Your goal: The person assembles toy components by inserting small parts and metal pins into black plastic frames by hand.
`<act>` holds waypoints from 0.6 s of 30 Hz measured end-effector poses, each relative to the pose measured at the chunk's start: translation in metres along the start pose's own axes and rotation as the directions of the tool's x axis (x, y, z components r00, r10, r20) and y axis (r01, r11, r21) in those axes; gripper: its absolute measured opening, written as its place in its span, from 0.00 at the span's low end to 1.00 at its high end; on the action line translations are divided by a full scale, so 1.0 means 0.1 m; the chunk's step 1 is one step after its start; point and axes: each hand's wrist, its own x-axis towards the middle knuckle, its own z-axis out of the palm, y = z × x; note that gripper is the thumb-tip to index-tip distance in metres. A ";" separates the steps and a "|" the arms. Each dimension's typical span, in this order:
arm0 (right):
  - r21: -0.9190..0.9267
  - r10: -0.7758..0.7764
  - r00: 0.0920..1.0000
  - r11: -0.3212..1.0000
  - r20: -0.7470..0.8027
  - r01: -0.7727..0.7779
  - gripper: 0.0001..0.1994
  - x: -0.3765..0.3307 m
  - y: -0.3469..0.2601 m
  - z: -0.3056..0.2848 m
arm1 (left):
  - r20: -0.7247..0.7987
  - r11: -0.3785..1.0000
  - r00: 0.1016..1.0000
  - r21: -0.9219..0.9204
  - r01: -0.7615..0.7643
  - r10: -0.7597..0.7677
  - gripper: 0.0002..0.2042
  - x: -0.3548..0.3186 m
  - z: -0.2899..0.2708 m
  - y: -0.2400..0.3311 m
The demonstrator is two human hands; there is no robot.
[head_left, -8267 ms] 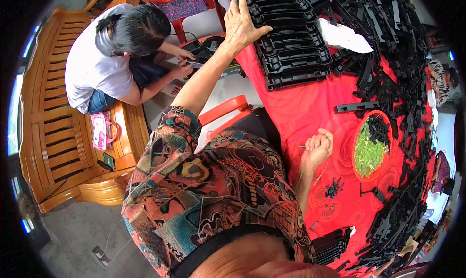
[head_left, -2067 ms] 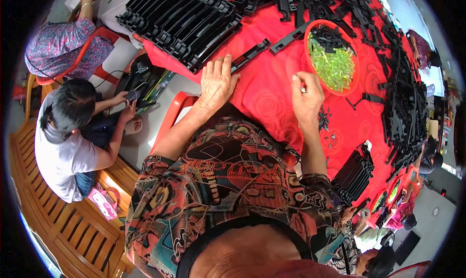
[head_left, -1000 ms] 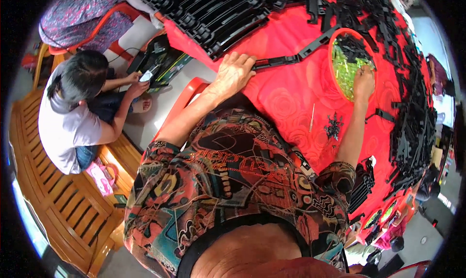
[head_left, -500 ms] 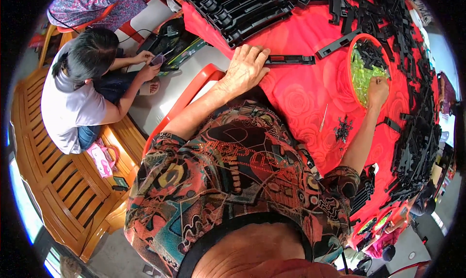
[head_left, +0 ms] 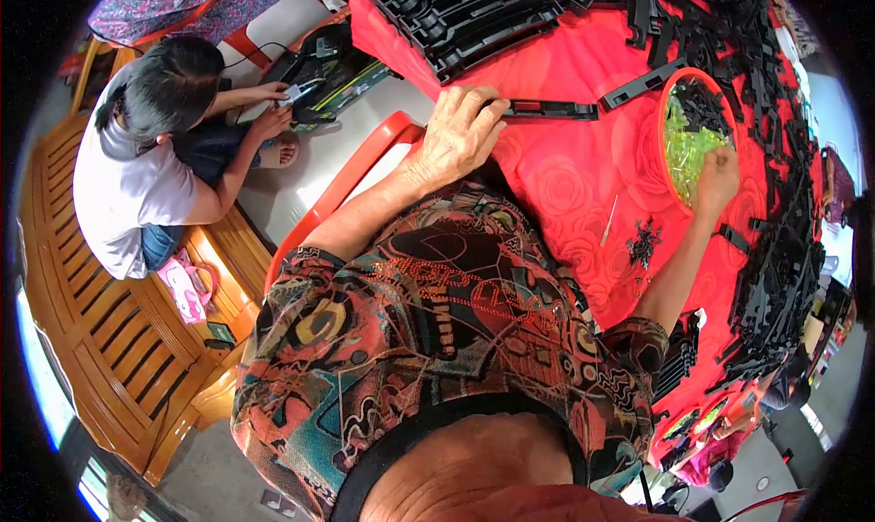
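Observation:
My left hand [head_left: 463,132] rests on the red table cloth [head_left: 565,171], its fingertips on the end of a long black plastic bar [head_left: 547,110]. My right hand [head_left: 717,178] reaches into an orange bowl [head_left: 668,158] that holds small light-green pieces [head_left: 685,139] and some black parts; its fingers are bunched in the green pieces, and whether they pinch one is hidden. A small cluster of tiny black parts [head_left: 645,242] and a thin pale stick [head_left: 608,233] lie on the cloth between my arms.
Stacked black plastic trays [head_left: 465,16] lie at the table's far left. Heaps of black plastic bars [head_left: 775,258] run along the right side. A red chair [head_left: 342,180] stands at my left. Another person [head_left: 146,158] sits by a wooden bench [head_left: 91,340], handling something small.
My right hand has gone from the cloth into the orange bowl. My left hand has slid along the table onto the end of the black bar. The view has swung.

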 end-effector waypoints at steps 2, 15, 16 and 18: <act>0.072 -0.052 0.996 0.996 -0.077 0.057 0.04 0.02 -0.37 -0.27 | -0.024 0.991 0.998 -0.126 0.050 -0.054 0.15 0.04 -0.06 0.10; 0.786 -0.122 0.815 0.378 0.566 -0.489 0.04 -0.87 -2.17 -0.11 | 0.718 -0.059 0.616 -0.665 0.744 -0.323 0.07 0.05 -0.04 0.36; 0.754 -0.008 0.786 0.286 0.619 -0.591 0.04 -0.90 -2.20 -0.09 | 0.712 -0.035 0.602 -0.656 0.754 -0.362 0.06 0.05 -0.05 0.35; 0.735 0.033 0.772 0.280 0.635 -0.617 0.04 -0.98 -2.16 0.02 | 0.690 -0.014 0.614 -0.669 0.743 -0.384 0.05 0.05 -0.04 0.35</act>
